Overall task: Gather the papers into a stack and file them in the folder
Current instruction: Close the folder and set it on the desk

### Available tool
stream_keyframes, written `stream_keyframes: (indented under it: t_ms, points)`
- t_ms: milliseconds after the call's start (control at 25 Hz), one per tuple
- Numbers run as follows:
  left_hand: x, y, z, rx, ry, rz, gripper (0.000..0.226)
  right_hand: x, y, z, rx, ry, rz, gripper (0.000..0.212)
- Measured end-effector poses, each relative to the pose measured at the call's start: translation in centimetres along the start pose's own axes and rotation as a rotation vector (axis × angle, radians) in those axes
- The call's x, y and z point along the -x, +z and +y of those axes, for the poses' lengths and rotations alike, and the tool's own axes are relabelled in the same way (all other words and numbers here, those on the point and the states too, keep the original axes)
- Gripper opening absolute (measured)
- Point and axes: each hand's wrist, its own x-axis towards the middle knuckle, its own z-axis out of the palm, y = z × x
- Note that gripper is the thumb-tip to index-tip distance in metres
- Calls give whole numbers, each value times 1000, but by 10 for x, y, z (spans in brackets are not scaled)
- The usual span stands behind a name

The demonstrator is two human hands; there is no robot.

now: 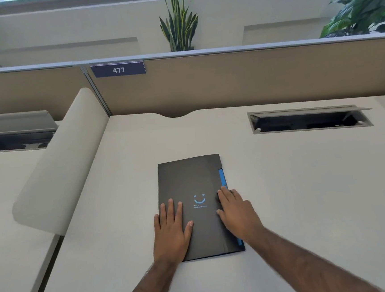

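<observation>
A black folder with a small blue smiley print lies closed and flat on the cream desk, a blue strip showing along its right edge. My left hand rests flat on the folder's lower left part, fingers spread. On the right edge, my right hand lies palm down with its fingertips touching the cover near the blue strip. No loose papers are visible; any inside the folder are hidden.
A recessed cable tray with its lid raised sits at the back right of the desk. A rounded cream divider bounds the left side. A brown partition with a "477" label stands behind, plants above it.
</observation>
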Motion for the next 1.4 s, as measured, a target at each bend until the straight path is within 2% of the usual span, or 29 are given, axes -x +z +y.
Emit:
stream_keyframes:
  t_ms: [160, 360, 560, 1200, 1320, 1400]
  points:
    - [0, 4, -2, -29, 2, 19, 69, 2, 10, -10, 50, 39, -69, 74]
    - [-1, 6, -1, -51, 3, 21, 69, 6, 29, -6, 60, 47, 3, 85]
    - [-1, 8, -3, -63, 7, 35, 69, 7, 35, -5, 82, 30, 37, 88]
    - [1, 4, 0, -36, 8, 4, 70, 8, 28, -9, 76, 7, -22, 99]
    - [1, -7, 1, 56, -58, 3, 68, 12, 23, -5, -70, 88, 24, 111]
    - [4, -13, 6, 100, -205, 58, 68, 17, 21, 0, -138, 225, 114, 109]
